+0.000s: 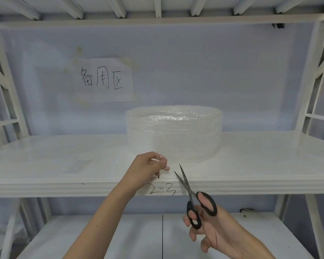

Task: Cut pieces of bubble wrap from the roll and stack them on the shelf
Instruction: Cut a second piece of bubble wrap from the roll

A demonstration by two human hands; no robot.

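Observation:
A clear bubble wrap roll [174, 131] stands on end on the white shelf [54, 157], a little right of centre. My left hand [148, 169] pinches the loose end of the wrap just in front of the roll's lower left side. My right hand [211, 230] holds black-handled scissors [195, 200] below the shelf's front edge. Their blades are slightly apart and point up towards the wrap near my left fingers. A small clear piece of bubble wrap [77, 165] lies flat on the shelf to the left.
A paper sign [105, 80] with handwriting is taped to the back wall. "2-3" [162, 190] is written on the shelf's front lip. White metal uprights [314, 75] frame both sides. A lower shelf [101, 238] lies beneath.

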